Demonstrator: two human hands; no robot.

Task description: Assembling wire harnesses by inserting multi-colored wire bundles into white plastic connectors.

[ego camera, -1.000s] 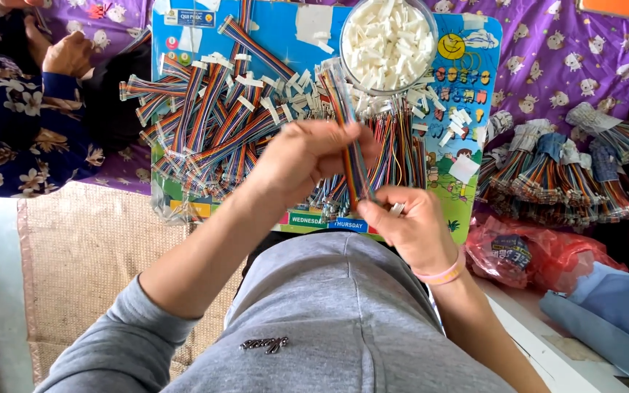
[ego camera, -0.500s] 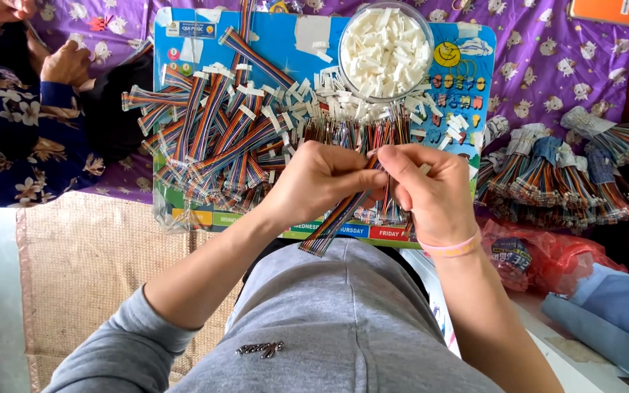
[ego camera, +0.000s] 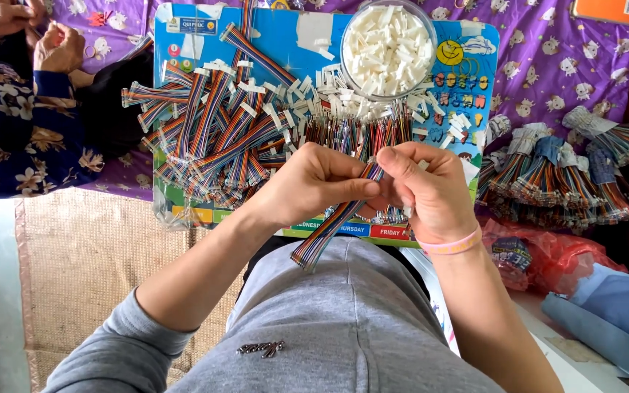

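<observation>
Left hand (ego camera: 314, 182) and right hand (ego camera: 431, 193) meet above the lap, fingers of both closed on one rainbow ribbon cable (ego camera: 336, 218), whose free end hangs toward the grey shirt (ego camera: 351, 320). The right fingers seem to pinch its upper end, though the tip is hidden. Behind lie a colourful board (ego camera: 475, 80) strewn with more cables (ego camera: 212, 131) and a bowl of white connectors (ego camera: 387, 47).

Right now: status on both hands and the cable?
Left hand and right hand both pinching one rainbow ribbon cable over the lap. Cable tail hangs toward grey shirt. Nothing between the hands; bowl of white connectors beyond.
</observation>
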